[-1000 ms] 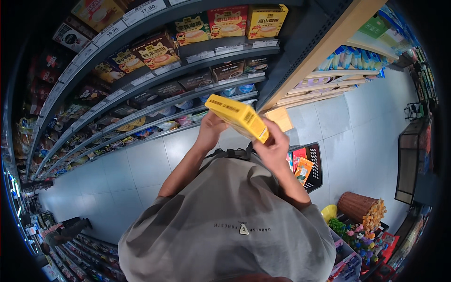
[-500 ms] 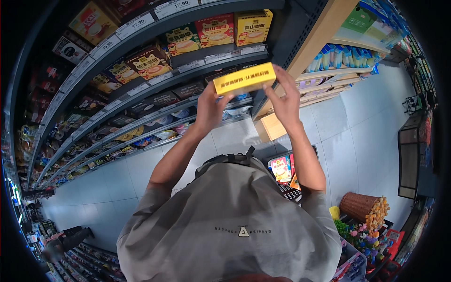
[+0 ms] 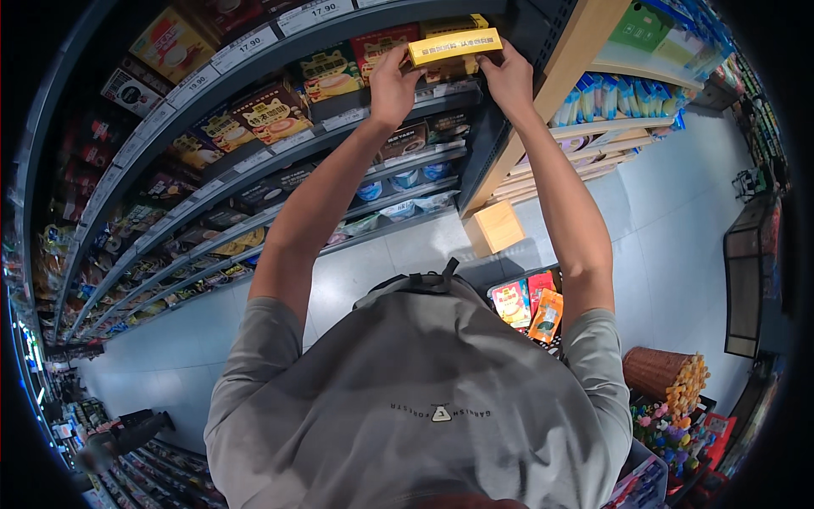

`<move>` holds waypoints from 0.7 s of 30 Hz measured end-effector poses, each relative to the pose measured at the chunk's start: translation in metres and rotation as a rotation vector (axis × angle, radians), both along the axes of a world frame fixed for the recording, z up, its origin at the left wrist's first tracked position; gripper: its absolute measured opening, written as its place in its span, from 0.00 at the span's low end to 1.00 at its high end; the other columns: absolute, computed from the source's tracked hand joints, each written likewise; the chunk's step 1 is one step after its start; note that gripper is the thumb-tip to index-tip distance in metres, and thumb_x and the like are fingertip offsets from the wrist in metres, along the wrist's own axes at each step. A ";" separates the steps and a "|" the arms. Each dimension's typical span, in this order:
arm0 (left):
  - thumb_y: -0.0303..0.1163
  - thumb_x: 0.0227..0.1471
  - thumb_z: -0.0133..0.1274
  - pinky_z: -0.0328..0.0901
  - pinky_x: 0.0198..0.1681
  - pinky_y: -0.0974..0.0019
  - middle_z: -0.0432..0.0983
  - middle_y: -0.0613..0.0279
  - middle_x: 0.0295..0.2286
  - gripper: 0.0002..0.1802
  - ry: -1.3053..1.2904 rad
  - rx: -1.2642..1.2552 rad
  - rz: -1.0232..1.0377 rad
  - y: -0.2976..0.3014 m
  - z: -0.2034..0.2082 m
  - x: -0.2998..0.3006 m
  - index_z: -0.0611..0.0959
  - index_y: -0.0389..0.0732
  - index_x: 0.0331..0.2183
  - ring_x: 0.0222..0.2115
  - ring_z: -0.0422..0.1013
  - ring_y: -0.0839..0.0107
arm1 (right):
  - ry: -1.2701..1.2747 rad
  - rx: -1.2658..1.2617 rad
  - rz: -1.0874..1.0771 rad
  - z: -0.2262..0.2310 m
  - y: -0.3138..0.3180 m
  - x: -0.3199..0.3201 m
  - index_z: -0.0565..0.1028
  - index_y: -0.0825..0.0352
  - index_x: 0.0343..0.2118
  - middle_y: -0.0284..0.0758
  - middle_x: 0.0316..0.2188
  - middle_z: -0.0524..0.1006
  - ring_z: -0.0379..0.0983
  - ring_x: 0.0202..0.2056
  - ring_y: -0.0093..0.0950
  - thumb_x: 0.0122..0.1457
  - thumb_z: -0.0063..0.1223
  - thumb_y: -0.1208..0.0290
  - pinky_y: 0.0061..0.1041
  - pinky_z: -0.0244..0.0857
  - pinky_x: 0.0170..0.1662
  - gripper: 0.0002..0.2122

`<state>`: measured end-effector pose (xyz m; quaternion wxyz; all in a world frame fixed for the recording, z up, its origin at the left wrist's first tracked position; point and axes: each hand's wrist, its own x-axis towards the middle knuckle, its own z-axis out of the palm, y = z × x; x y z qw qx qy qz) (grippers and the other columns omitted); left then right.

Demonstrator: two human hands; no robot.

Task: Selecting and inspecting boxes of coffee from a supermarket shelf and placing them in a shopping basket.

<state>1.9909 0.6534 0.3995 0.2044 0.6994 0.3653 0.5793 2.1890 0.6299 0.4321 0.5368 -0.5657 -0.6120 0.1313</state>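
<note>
A flat yellow coffee box is held between both hands in front of the shelf's right end. My left hand is closed on its left end, thumb underneath. The right end is gripped by my right hand, with the thumb below and fingers at the side. Behind the box, a similar yellow box on the shelf is partly hidden. To its left stand a red coffee box and a green one, each with a cup pictured on the front.
Shelf rails with price tags run along the left. A wooden shelf unit with blue-and-white packs adjoins on the right. On the floor are a wooden block, a black basket holding colourful packs, and a wicker basket.
Both hands have carried the yellow box forward to the shelf, up in the picture. My arms are more stretched out, and more of the floor basket's contents shows.
</note>
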 end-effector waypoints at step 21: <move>0.20 0.42 0.59 0.68 0.39 0.56 0.72 0.40 0.38 0.20 0.156 -0.095 0.202 0.017 -0.016 0.032 0.74 0.29 0.40 0.39 0.71 0.46 | 0.069 -0.013 -0.041 -0.047 0.039 0.011 0.68 0.72 0.49 0.49 0.36 0.78 0.77 0.40 0.37 0.52 0.54 0.75 0.30 0.69 0.44 0.20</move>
